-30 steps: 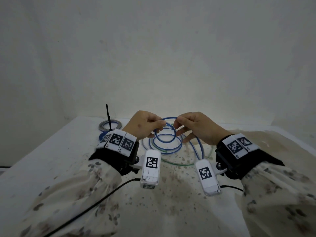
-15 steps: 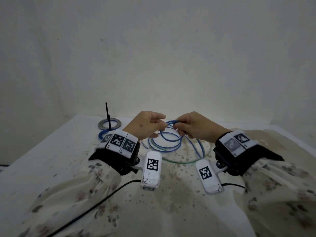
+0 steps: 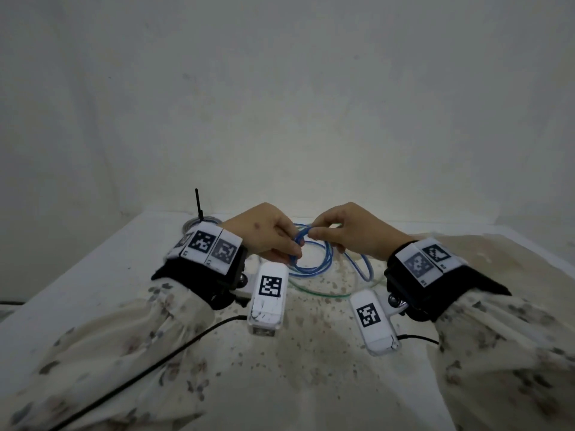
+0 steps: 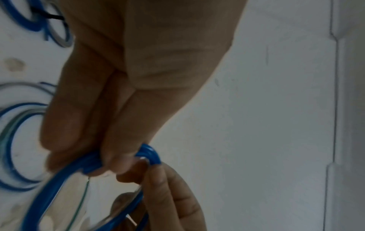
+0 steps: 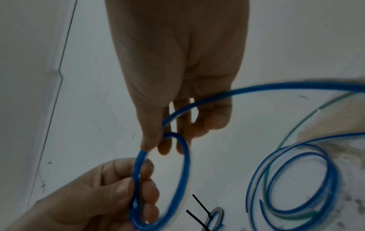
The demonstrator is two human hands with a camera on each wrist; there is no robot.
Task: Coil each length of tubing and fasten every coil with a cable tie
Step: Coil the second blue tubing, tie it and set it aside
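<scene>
Spreading across the lower half of the head view, the white worktop [image 3: 93, 275] is lying flat and matte, its middle and right side speckled with brownish flecks, and it is meeting a pale plain wall at the back. Both forearms are reaching over it in loose cream sleeves with a faded floral print, each wrist wearing a black strap with square black-and-white marker tiles and a glossy white boxy camera housing. On the surface beyond the hands, more blue tubing [image 5: 292, 179] is lying in slack round loops, with a thinner clear, green-tinted strand [image 3: 314, 293] curving around and through them. The left hand [image 3: 264, 236] is gripping a small round coil of smooth, glossy blue tubing [image 5: 158, 179], its fingers curled round the bundled turns on one side. The right hand [image 3: 345, 230] is pinching the same coil's top between thumb and fingertips [image 5: 150, 140], while a single strand is arcing away from that pinch towards the right and down to the loose loops. The coil is hanging in the air between the two hands, above the worktop. At the back left, a finished greyish coil [image 3: 199, 223] is resting flat, with a thin stiff black cable tie [image 3: 198, 203] sticking straight up from it.
</scene>
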